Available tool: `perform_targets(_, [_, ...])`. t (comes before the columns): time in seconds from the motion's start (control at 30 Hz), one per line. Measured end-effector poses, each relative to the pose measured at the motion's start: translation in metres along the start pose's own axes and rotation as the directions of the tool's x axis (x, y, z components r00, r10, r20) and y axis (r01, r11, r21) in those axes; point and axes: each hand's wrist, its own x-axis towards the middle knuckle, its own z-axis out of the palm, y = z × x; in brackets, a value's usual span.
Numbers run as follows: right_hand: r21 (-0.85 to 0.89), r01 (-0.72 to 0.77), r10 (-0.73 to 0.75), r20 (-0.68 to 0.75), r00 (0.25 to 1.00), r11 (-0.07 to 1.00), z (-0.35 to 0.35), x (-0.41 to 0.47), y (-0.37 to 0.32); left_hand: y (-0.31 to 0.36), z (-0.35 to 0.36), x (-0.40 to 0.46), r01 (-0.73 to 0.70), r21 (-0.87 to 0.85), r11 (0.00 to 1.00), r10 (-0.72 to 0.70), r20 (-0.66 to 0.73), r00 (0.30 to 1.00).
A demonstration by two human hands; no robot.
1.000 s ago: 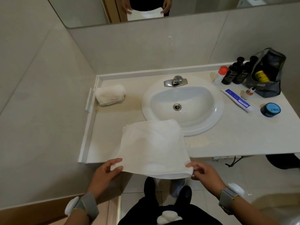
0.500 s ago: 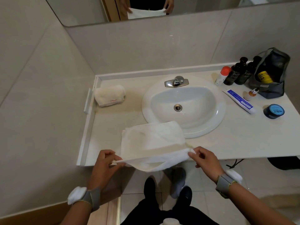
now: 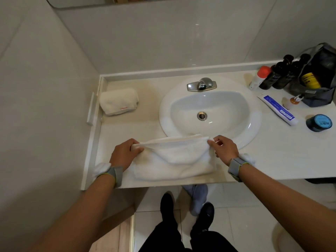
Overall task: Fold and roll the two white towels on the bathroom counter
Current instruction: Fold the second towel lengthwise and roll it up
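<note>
At the lower centre of the head view, your left hand [image 3: 125,153] and right hand [image 3: 224,150] pinch the two far corners of a white towel [image 3: 174,160] lying flat on the bathroom counter [image 3: 272,160], just in front of the sink [image 3: 211,113]. Both hands are closed on the cloth: the left fingers curl over its left corner, the right thumb and fingers clamp the right corner, whose tip is hidden inside the grip. The towel's upper layer sags in a loose fold between your hands, and its far edge overlaps the sink's near rim.

Two white towels are in view: the one you hold, and a second, rolled towel [image 3: 119,101] at the left of the frame, against the counter's side lip and well apart from the first. A small red mark shows on the roll; it is too small to read.

Both forearms reach up from the bottom of the frame, each with a grey wristband.

At the upper right, a grey toiletry bag [image 3: 320,84] is cut off by the frame edge, with two dark bottles [image 3: 280,75] beside it. A toothpaste tube [image 3: 278,110] and a round blue-lidded tin [image 3: 320,122] lie nearer. The mirror at the top is almost wholly cropped.
</note>
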Motion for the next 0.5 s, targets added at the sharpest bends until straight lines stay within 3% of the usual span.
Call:
perform_targets(0.2, [-0.026, -0.081, 0.080, -0.019, 0.997, 0.996, 0.023, 0.035, 0.003, -0.011, 0.013, 0.044, 0.023, 0.054, 0.998, -0.023, 0.006, 1.000])
perform_targets(0.3, [-0.002, -0.087, 0.086, -0.092, 0.992, 0.996, 0.030, 0.035, 0.003, -0.019, 0.024, 0.045, -0.058, 0.112, 0.992, 0.065, -0.057, 0.996])
perform_targets(0.4, [-0.094, 0.062, -0.076, -0.148, 0.986, 0.994, 0.037, 0.035, 0.001, -0.024, 0.035, 0.042, -0.184, 0.109, 0.977, 0.180, 0.043, 0.983])
perform_targets(0.5, [-0.242, 0.191, -0.205, -0.034, 0.978, 0.951, 0.043, 0.037, 0.001, -0.028, 0.046, 0.044, -0.195, 0.170, 0.966, 0.171, 0.148, 0.974])
